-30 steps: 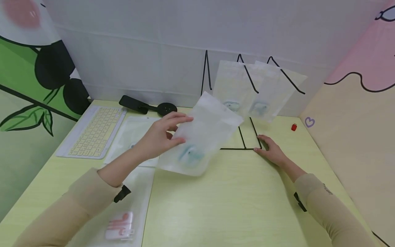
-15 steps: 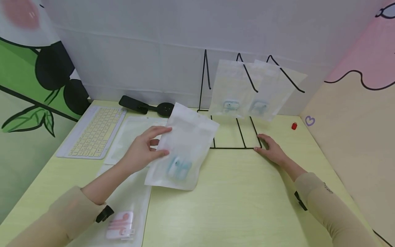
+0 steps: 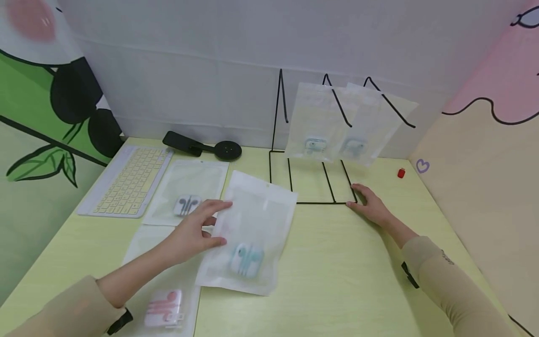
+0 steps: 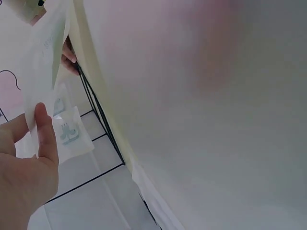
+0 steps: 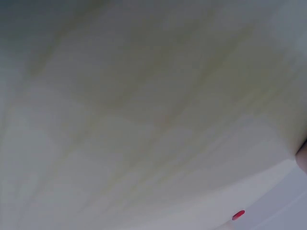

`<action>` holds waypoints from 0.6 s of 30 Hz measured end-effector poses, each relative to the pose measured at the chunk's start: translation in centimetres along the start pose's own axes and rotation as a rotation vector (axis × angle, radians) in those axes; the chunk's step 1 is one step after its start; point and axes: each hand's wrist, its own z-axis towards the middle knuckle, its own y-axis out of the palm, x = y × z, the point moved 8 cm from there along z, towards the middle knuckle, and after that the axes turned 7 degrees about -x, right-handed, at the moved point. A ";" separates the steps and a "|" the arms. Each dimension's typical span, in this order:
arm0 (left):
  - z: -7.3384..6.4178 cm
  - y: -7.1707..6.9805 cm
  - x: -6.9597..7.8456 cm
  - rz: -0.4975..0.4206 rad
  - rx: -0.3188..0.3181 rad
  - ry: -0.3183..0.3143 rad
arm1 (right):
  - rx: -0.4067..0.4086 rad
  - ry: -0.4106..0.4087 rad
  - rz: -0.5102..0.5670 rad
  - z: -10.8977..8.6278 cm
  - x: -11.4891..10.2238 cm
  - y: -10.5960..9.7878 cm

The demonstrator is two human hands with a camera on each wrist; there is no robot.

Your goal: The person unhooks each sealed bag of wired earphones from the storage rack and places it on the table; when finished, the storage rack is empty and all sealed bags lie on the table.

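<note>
My left hand (image 3: 189,236) pinches the left edge of a white translucent pouch (image 3: 261,215) between thumb and fingers. Through the pouch shows a set of blue earphones (image 3: 246,260) in a small case. The left wrist view shows the same pinch, the pouch (image 4: 45,57) seen nearly edge-on. My right hand (image 3: 370,206) rests at the front right corner of a black wire rack (image 3: 320,202). From two of the rack's hooks hang similar pouches, one in the middle (image 3: 316,114) and one on the right (image 3: 375,121); the left hook (image 3: 280,86) holds none.
Flat on the left lie a pouch with dark earphones (image 3: 187,205) and another with pink earphones (image 3: 164,307). Beyond them are a white keyboard (image 3: 130,180) and a black device with a round end (image 3: 227,150). A small red object (image 3: 401,173) lies at the right.
My left hand has drawn the held pouch from in front of the rack down and left, nearer to me. My right hand has stayed at the rack's corner.
</note>
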 end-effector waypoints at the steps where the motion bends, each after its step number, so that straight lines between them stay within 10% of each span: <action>1: -0.2 0.2 0.0 0.013 -0.005 -0.002 | 0.000 -0.001 0.000 0.0 0.0 0.0; 18: -1.1 2.6 -1.7 0.398 -0.029 -0.129 | -0.001 -0.004 0.019 0.1 0.5 0.1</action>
